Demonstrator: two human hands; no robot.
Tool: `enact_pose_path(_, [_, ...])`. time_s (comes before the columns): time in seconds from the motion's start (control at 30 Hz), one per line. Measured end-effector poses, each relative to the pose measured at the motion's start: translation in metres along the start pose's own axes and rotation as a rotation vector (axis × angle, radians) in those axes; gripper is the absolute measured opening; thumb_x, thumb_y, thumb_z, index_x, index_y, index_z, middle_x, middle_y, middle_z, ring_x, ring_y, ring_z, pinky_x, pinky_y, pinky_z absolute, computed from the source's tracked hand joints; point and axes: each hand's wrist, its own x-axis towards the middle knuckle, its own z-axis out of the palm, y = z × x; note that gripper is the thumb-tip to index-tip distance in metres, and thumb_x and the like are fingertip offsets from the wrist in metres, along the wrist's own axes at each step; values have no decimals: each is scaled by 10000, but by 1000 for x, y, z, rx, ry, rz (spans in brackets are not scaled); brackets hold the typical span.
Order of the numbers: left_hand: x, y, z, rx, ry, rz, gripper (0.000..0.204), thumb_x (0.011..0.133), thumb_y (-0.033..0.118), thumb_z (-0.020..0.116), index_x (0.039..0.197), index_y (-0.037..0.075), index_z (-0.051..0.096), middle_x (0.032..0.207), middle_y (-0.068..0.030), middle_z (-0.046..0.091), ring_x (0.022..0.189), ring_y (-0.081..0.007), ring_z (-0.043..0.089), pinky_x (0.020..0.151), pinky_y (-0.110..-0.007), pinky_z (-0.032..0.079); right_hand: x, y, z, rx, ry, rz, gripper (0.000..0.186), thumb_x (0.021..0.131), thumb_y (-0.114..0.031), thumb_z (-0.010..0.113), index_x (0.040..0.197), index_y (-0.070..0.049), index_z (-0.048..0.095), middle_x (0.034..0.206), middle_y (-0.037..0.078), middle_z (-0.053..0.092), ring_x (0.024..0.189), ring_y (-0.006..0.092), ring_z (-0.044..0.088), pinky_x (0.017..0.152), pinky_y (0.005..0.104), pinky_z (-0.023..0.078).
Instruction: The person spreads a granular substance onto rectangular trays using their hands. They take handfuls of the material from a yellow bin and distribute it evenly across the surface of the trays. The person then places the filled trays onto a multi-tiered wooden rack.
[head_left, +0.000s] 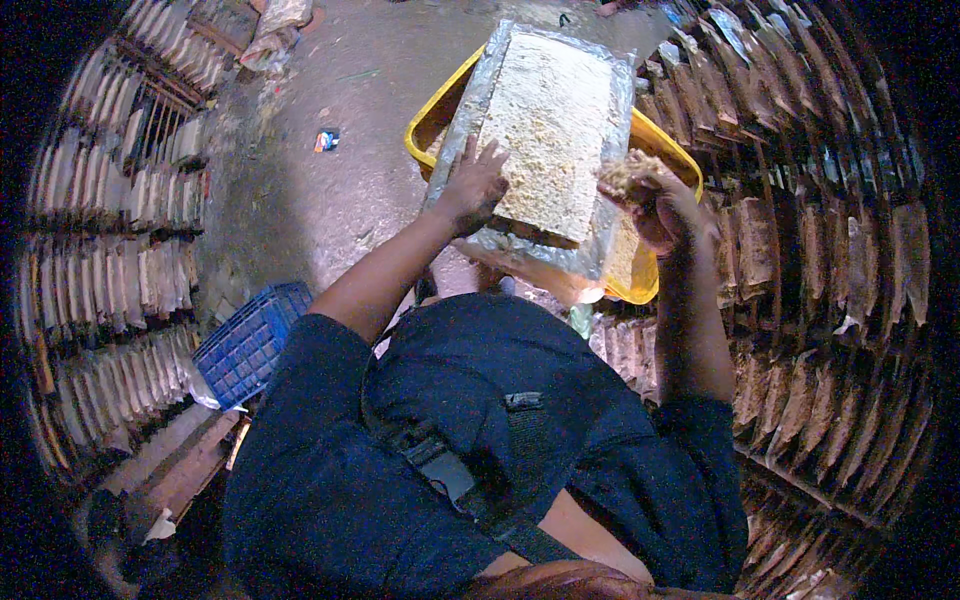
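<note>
A pale, crumbly rectangular slab (553, 120) lies on a board wrapped in shiny plastic (482, 110). The board rests across a yellow tub (440, 108), whose rim sticks out on both sides. My left hand (472, 188) is at the slab's near left edge, open with its fingers apart and pointing away from me. Beyond the board's right edge, over the tub, my right hand (665, 210) is closed around a clump of crumbly tan material (635, 175). More loose tan material (625, 255) shows inside the tub below the board.
Racks of upright, board-like slabs line the left (110, 285) and right (800, 250) sides. A blue plastic crate (252, 345) stands on the left near me. On the grey floor (290, 210) lies a small colourful wrapper (327, 140). A pale sack (275, 40) sits at the far left.
</note>
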Motion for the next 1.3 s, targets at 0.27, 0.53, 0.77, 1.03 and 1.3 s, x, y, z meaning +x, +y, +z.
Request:
enact_pose_path(0.27, [-59, -18, -57, -45, 394, 55, 686, 995, 500, 209, 1430, -25, 289, 1511, -225, 241, 1436, -368, 118, 1156, -492, -13, 22, -8, -24, -16, -134, -173, 358, 915, -195, 530, 1177, 45, 482, 1160, 250, 562, 1074, 428, 576, 976, 534, 456])
enact_pose_path(0.53, [-258, -131, -29, 91, 482, -783, 610, 1008, 407, 300, 1435, -28, 289, 1521, -218, 224, 1430, -333, 145, 1167, -408, 94, 66, -56, 5, -216, -52, -311, 423, 799, 20, 488, 1221, 27, 456, 1174, 223, 537, 1069, 323, 594, 845, 398, 560])
enact_pose_path(0.77, [-456, -152, 4, -234, 278, -1555, 661, 996, 475, 282, 1431, -22, 313, 1519, -196, 253, 1417, -314, 203, 1153, -396, 155, 140, -81, -32, 29, -98, -200, 340, 838, 30, 485, 1167, 110, 456, 1142, 254, 521, 992, 433, 597, 881, 484, 556])
enact_pose_path(1.03, [-474, -129, 4, -340, 244, -1559, 650, 998, 465, 287, 1430, -19, 317, 1517, -189, 262, 1412, -313, 215, 1151, -400, 164, 207, -123, 1, -287, 199, -292, 315, 833, -103, 577, 1095, 65, 529, 1041, 205, 578, 867, 354, 626, 812, 482, 555])
enact_pose_path(1.3, [-447, -165, -34, -378, 260, -1460, 639, 999, 456, 291, 1430, -16, 321, 1515, -182, 270, 1408, -312, 227, 1148, -404, 172, 261, -114, -76, -587, 38, -506, 354, 840, -174, 630, 1147, -24, 538, 1060, 137, 585, 957, 282, 597, 820, 476, 529])
